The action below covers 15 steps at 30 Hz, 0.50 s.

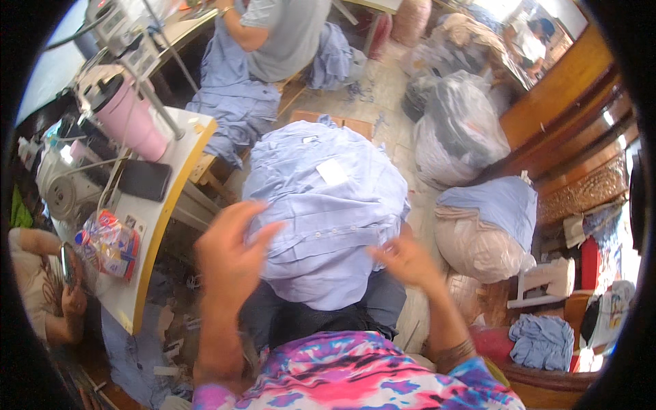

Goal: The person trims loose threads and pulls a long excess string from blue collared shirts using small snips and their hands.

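A light blue button-up shirt [321,239] lies loosely folded across my lap, atop a bulky heap of the same blue cloth. Small pale buttons run across its front, and a white square label or paper [332,172] rests on it. My left hand [232,246], blurred by motion, hovers at the shirt's left side, thumb and forefinger apart, with nothing between them. At the lower right edge of the shirt is my right hand [411,261], its thumb stretched out over the cloth. Whether it touches the fabric is hard to tell.
Left stands a yellow-edged table [193,133] with a pink tumbler [133,119], a dark phone [145,180] and a sewing machine [65,195]. A seated person [287,41] is ahead; another holds a phone at left. Filled plastic bags [461,126] and a cloth bundle [471,236] sit right.
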Available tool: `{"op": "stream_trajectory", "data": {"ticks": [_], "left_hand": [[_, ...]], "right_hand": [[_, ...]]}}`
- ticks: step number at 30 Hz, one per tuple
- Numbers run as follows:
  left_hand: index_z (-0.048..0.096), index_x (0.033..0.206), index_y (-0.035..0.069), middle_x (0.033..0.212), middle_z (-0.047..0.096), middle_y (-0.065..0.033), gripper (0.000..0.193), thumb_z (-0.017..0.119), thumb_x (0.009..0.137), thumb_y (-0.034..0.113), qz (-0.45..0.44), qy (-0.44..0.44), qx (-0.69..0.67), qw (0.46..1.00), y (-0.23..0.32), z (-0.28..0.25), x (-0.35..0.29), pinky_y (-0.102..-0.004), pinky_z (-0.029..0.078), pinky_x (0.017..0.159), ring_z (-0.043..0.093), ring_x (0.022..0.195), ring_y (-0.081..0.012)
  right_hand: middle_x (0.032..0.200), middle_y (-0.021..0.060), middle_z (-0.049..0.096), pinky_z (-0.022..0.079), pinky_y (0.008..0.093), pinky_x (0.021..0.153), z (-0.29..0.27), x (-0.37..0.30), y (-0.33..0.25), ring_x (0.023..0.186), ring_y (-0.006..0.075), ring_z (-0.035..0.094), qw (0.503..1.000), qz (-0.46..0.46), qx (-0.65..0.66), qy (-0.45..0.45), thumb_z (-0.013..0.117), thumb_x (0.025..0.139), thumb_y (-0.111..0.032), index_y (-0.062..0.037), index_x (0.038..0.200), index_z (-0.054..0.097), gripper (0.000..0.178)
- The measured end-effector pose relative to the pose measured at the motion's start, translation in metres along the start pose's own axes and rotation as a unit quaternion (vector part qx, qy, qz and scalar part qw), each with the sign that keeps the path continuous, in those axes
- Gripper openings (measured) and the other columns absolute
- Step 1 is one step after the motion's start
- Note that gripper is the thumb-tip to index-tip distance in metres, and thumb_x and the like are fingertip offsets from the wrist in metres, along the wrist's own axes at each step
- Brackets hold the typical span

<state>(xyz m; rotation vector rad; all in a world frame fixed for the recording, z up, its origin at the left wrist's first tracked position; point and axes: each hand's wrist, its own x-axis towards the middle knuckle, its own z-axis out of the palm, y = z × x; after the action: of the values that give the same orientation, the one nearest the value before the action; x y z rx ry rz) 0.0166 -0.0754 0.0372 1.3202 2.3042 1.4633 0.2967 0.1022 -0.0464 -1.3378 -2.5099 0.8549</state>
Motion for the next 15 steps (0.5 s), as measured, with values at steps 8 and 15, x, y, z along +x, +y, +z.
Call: {"op": "stream_trajectory", "data": {"ticks": [8,15], "left_hand": [[0.07,0.11,0.002,0.105,0.071,-0.0095,0.03,0.08,0.085,0.016,0.06,-0.33,-0.027,0.942,-0.031,0.117,0.121,-0.0303,0.051,0.074,0.066,0.088,-0.0179],[0.066,0.102,0.002,0.098,0.069,-0.0068,0.018,0.072,0.088,-0.005,-0.051,-0.121,-0.241,0.962,-0.038,-0.05,0.022,-0.0238,0.049,0.067,0.06,0.075,-0.0093]], "right_hand": [[0.085,0.0106,0.069,0.051,0.0319,0.075,0.078,-0.062,-0.012,0.081,0.02,0.066,0.934,0.097,0.34,0.046,0.078,0.086,-0.024,-0.0001,0.1,0.063,0.032],[0.098,0.0036,0.063,0.046,0.0291,0.081,0.018,-0.069,0.009,0.09,0.0113,0.056,0.908,-0.015,0.395,-0.139,0.081,0.081,-0.011,-0.0047,0.097,0.061,0.027]]}}
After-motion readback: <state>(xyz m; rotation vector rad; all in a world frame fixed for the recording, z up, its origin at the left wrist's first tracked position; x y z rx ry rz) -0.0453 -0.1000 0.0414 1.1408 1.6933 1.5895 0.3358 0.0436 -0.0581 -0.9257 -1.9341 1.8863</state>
